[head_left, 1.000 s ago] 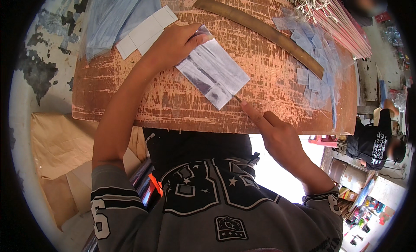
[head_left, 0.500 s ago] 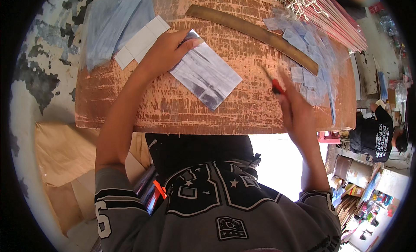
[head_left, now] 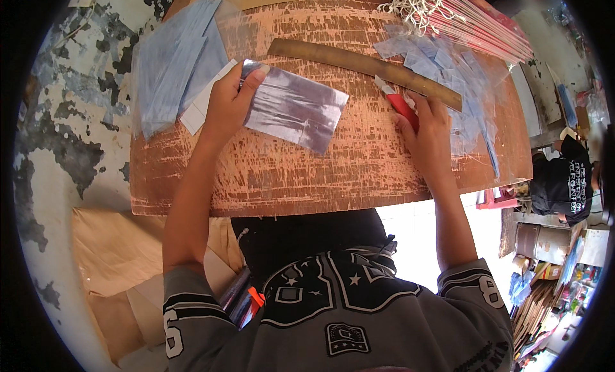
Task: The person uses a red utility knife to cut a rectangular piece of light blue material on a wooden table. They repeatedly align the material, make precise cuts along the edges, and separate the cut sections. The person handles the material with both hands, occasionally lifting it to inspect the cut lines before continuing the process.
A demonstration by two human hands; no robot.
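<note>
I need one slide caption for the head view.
Left hand grips a glossy sheet, right hand a red utility knife, over a scuffed tabletop.

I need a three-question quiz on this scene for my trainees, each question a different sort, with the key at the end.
1. Multiple choice: What does the right hand hold?
A) a thin pink stick
B) a red-handled cutter with a metal blade
C) a white rectangular card

2. True or false: The long, flat brown strip lies on the scratched brown tabletop.

3. Fill in: The left hand's ____ rests on the upper face of the shiny, greyish rectangular plastic piece.

Key: 1 B; 2 True; 3 thumb.
</note>
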